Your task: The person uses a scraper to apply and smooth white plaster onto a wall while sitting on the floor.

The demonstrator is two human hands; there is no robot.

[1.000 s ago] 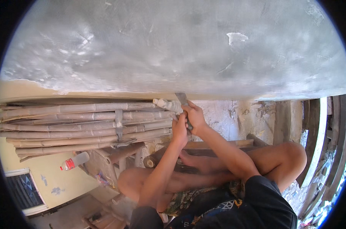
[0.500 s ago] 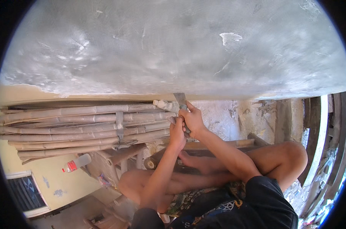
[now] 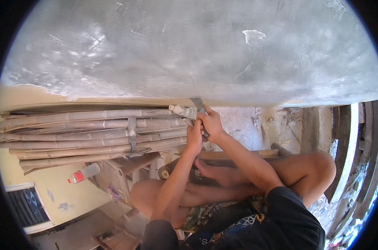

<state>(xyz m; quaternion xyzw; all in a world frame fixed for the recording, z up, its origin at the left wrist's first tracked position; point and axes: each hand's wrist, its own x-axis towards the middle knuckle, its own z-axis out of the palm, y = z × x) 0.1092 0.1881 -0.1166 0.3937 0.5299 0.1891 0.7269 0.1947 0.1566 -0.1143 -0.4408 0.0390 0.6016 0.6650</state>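
Note:
My right hand [image 3: 211, 126] is closed round a putty knife, its flat grey blade [image 3: 196, 102] pointing up toward the grey wall. Its dark handle runs down between my two hands. My left hand [image 3: 194, 136] is closed against the right one, fingers curled beside the handle. A small greyish piece pokes out from it, and I cannot tell what that is. Just left of the blade lies a whitish bottle-shaped thing [image 3: 183, 111], at the end of a bundle of bamboo poles [image 3: 84, 125].
The grey plastered wall [image 3: 155, 54] fills the upper view, with a pale chipped patch [image 3: 253, 35]. A clear plastic bottle with a red label [image 3: 84, 173] is at the lower left, by a wooden frame [image 3: 134, 164]. My crossed legs [image 3: 239, 187] are below my hands. Wooden boards [image 3: 343, 146] stand at right.
The view has shifted slightly. My hands stay together on the putty knife, its blade turned a little against the wall's lower edge.

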